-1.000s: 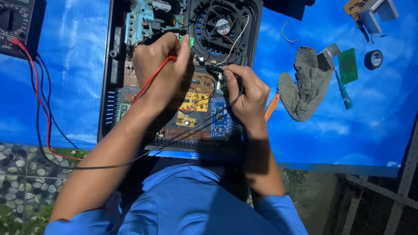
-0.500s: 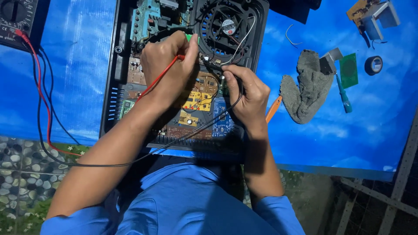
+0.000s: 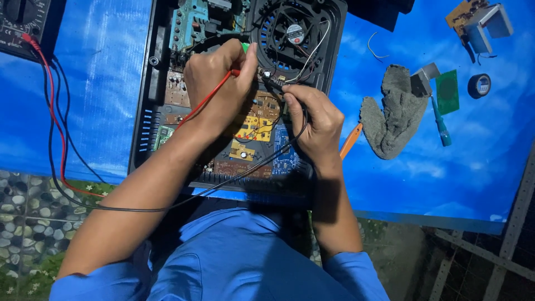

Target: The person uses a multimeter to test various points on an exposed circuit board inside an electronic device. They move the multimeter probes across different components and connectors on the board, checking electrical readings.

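Note:
An opened black appliance case (image 3: 146, 111) lies on a blue sheet, showing several circuit boards (image 3: 253, 125) and a round cooling fan (image 3: 293, 33). My left hand (image 3: 217, 83) grips a red test probe (image 3: 234, 73) whose tip touches the board just below the fan. My right hand (image 3: 312, 120) grips a black test probe (image 3: 274, 86), its tip set close beside the red one. The red lead (image 3: 53, 111) and the black lead (image 3: 67, 145) run left to a black multimeter (image 3: 22, 19) at the top left corner.
A grey rag (image 3: 390, 114) lies right of the case, with an orange-handled tool (image 3: 351, 140), a teal-handled screwdriver (image 3: 440, 125), a small green board (image 3: 447, 92), a roll of black tape (image 3: 479, 85) and a brown board with a metal bracket (image 3: 479, 19). A pebbled floor (image 3: 28, 212) shows below.
Both hands stay on the probes at the same spot on the board; the camera view has drifted slightly, with no clear movement of the probes.

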